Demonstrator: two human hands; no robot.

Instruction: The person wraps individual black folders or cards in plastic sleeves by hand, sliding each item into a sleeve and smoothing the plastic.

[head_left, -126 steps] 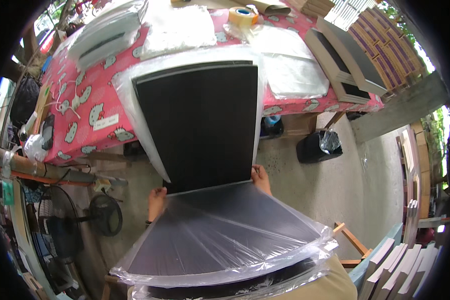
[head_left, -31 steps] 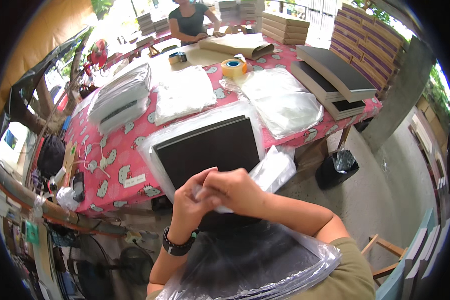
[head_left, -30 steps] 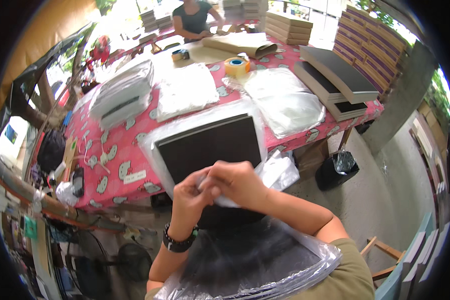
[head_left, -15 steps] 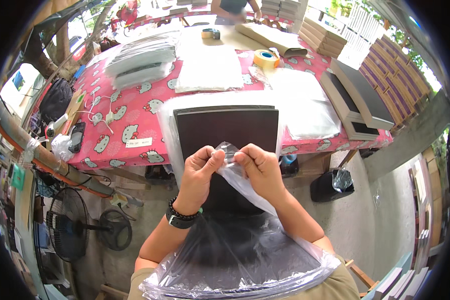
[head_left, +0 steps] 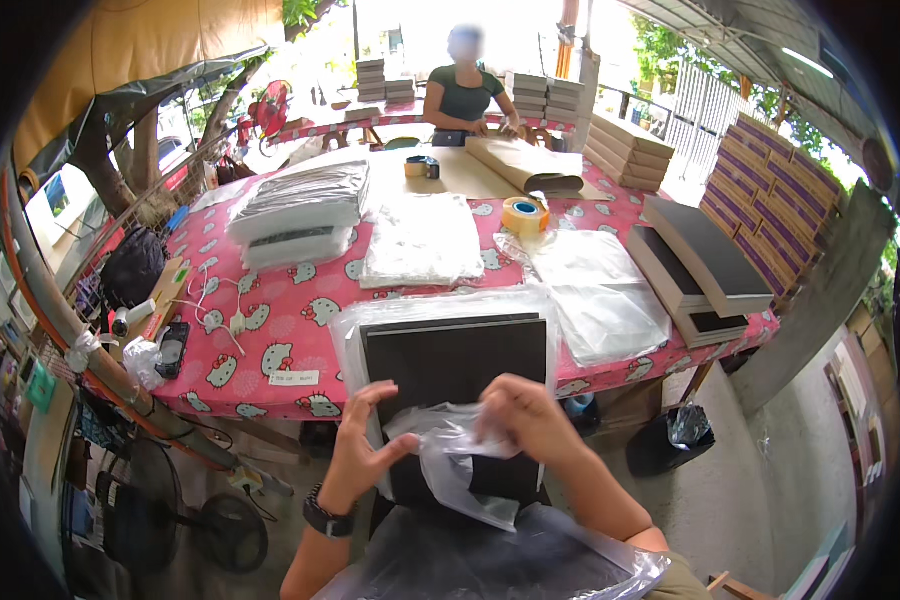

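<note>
Bunched clear plastic film (head_left: 445,435) hangs between my hands, with a loose strip trailing down. My right hand (head_left: 532,415), slightly blurred, has its fingers curled on the film. My left hand (head_left: 365,450) is open, thumb and fingers apart, the thumb tip by the film's left edge. Behind the hands, a flat black rectangular panel (head_left: 460,360) leans over the near table edge, resting on a stack of clear plastic sheets (head_left: 350,345). More clear plastic over something dark (head_left: 470,560) covers my lap.
A pink patterned table (head_left: 255,395) holds plastic-wrapped stacks (head_left: 295,205), plastic sleeves (head_left: 610,310), a tape roll (head_left: 525,214) and thick dark-topped blocks (head_left: 705,255). Across it, another person (head_left: 465,95) handles brown paper (head_left: 525,165). Below are a bin (head_left: 670,440) and a black fan (head_left: 140,510).
My hands have moved apart; the left has opened from its pinch and the film now hangs bunched by the right. The head view has tilted up, bringing the other person into view.
</note>
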